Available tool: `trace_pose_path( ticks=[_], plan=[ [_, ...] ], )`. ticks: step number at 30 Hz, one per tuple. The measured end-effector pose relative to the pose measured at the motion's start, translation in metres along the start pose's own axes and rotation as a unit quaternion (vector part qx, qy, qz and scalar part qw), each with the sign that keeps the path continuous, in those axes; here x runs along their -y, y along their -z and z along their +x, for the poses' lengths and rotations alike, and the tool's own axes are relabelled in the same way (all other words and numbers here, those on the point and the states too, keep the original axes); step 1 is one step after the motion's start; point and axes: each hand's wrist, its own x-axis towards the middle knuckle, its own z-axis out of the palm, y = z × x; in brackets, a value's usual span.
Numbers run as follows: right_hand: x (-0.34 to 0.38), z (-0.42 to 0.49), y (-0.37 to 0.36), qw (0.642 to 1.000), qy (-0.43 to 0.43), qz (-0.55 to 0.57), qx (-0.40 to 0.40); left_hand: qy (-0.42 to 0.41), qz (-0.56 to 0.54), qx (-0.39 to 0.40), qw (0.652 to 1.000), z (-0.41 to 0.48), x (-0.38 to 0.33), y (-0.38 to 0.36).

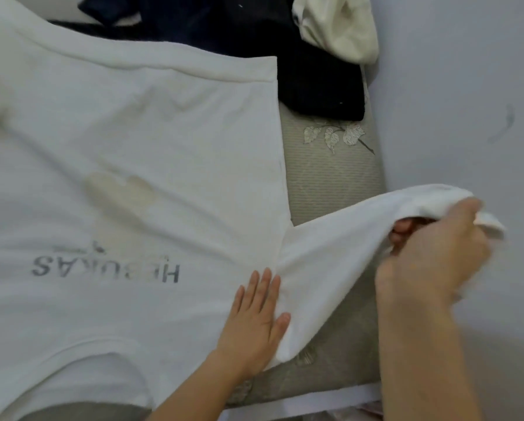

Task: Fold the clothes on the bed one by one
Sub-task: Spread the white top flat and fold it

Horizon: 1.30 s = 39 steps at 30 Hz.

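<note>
T-shirt (139, 141) print "HEBUKAS"; left hand (256, 323) flat on it, right hand (430, 256) grips sleeve (330, 253).

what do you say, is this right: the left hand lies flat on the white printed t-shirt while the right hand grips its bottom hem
The left hand does lie flat on the white printed t-shirt, but the head view shows the right hand gripping its lifted sleeve, not its bottom hem, which lies untouched.
</note>
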Motion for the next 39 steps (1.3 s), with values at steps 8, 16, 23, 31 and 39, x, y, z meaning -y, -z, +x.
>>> trace_pose_path(
  ticks=[8,16,23,31,39],
  plan=[
    [-0.107,-0.064,-0.103,0.557,0.18,-0.477,0.655,-0.071,0.09,0.05,0.992,-0.008,0.011,-0.001],
    [-0.175,-0.03,-0.042,0.487,0.175,-0.592,0.617,-0.174,0.177,0.015,0.969,-0.035,0.025,-0.001],
    [-0.181,-0.025,-0.047,0.53,0.18,-0.572,0.6,0.106,-0.193,-0.265,0.939,-0.008,0.104,0.097],
    [-0.205,-0.026,-0.103,0.615,0.299,-0.519,0.513,0.312,-0.315,-0.446,0.778,0.097,0.198,0.246],
    [-0.214,-0.017,-0.111,0.564,0.317,-0.556,0.522,0.194,-0.489,-0.481,0.701,0.145,0.191,0.308]
  ],
)
